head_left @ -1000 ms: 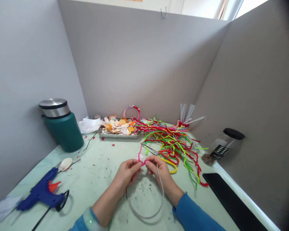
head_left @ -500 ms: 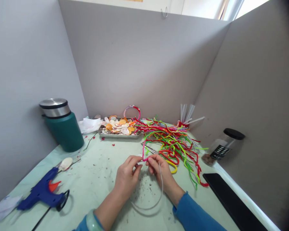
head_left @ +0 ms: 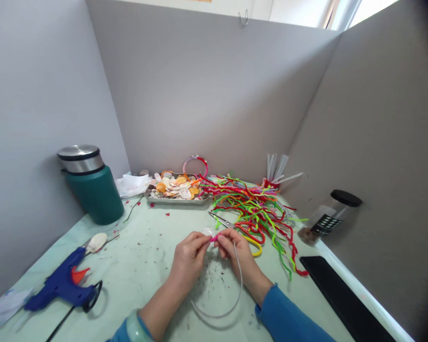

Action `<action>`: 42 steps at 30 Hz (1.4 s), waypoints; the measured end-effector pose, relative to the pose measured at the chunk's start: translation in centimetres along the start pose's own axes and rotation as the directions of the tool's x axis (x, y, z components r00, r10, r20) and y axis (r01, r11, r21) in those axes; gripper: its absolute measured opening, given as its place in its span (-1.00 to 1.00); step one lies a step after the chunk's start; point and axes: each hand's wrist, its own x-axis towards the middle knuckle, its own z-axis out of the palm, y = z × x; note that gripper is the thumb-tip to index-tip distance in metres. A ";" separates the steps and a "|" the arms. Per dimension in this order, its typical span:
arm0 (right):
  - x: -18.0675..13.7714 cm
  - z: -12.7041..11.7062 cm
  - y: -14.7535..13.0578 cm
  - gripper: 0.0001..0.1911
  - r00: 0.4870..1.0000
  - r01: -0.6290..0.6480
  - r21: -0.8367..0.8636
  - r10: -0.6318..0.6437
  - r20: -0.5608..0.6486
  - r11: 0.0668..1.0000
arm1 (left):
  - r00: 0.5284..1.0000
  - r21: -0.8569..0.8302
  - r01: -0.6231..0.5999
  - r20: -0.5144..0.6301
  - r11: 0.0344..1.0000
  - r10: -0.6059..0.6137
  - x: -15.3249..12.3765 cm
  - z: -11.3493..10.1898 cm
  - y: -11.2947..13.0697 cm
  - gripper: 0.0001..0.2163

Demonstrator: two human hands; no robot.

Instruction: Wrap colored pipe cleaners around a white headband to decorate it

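While your hands meet low over the table [head_left: 146, 256], the grey wire hoop [head_left: 235, 294] curves from your right hand [head_left: 235, 249] toward your sleeves, resting on the tabletop. Your right hand grips the hoop's top. Your left hand [head_left: 190, 256] pinches the pink pipe cleaner [head_left: 214, 236] where it sits on the hoop, right between both sets of fingertips, with a pale shell [head_left: 207, 232] just above.

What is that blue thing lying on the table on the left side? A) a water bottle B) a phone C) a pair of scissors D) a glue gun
D: the blue glue gun with its orange trigger lies on the table, left of the left hand, its black cord trailing off.
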 end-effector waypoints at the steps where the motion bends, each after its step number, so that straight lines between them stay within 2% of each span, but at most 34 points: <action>1: 0.0 0.1 0.0 -0.84 1.000 0.003 -0.010 -0.003 -0.002 1.000 | 1.000 -0.009 0.010 -0.007 1.000 -0.011 0.0 0.0 0.1 -0.82; 5: -0.2 0.5 -0.2 -0.82 0.999 0.037 -0.112 -0.038 -0.011 0.993 | 0.996 -0.063 0.079 -0.042 0.995 -0.081 0.2 -0.2 0.0 -0.83; 8: -0.4 0.7 -0.1 -0.83 0.994 0.096 -0.243 -0.105 -0.024 0.965 | 0.976 -0.099 0.209 -0.049 0.973 -0.214 0.4 -0.3 -0.4 -0.84; 11: -0.5 0.8 0.1 -0.88 0.974 0.209 -0.428 -0.227 0.011 0.879 | 0.941 -0.150 0.328 -0.032 0.933 -0.336 0.5 -0.2 -0.9 -0.82; 16: -0.7 0.8 0.2 -0.94 0.942 0.307 -0.632 -0.322 0.095 0.711 | 0.920 -0.240 0.382 0.006 0.893 -0.392 0.5 -0.2 -1.0 -0.80; 20: -0.8 0.8 0.1 -0.91 0.935 0.326 -0.653 -0.334 0.118 0.683 | 0.914 -0.236 0.399 0.020 0.886 -0.406 0.4 -0.1 -1.0 -0.79; 24: -1.0 1.0 -0.3 -0.87 0.927 0.347 -0.640 -0.353 0.124 0.685 | 0.915 -0.153 0.400 0.014 0.904 -0.402 0.4 -0.1 -0.9 -0.80; 26: -1.0 1.0 -0.4 -0.88 0.918 0.370 -0.629 -0.372 0.137 0.684 | 0.933 -0.083 0.360 0.013 0.929 -0.360 0.4 -0.2 -0.8 -0.80; 30: -1.1 1.0 -0.5 -0.88 0.917 0.373 -0.585 -0.381 0.116 0.720 | 0.978 0.029 0.202 0.038 0.979 -0.203 0.4 -0.4 -0.5 -0.79; 33: -1.2 1.1 -0.7 -0.87 0.924 0.361 -0.555 -0.366 0.107 0.749 | 0.991 0.071 0.124 0.048 0.990 -0.128 0.3 -0.4 -0.4 -0.79; 37: -1.2 1.2 -0.8 -0.93 0.931 0.355 -0.533 -0.342 0.127 0.768 | 0.990 0.104 0.126 0.054 0.987 -0.132 0.3 -0.5 -0.4 -0.79; 40: -1.2 1.2 -0.6 -0.86 0.938 0.338 -0.524 -0.327 0.118 0.782 | 0.985 0.083 0.161 0.047 0.983 -0.165 0.3 -0.5 -0.6 -0.79; 42: -1.1 1.1 -0.4 -0.92 0.943 0.319 -0.536 -0.319 0.097 0.781 | 0.978 0.064 0.204 0.036 0.977 -0.206 0.3 -0.5 -1.0 -0.80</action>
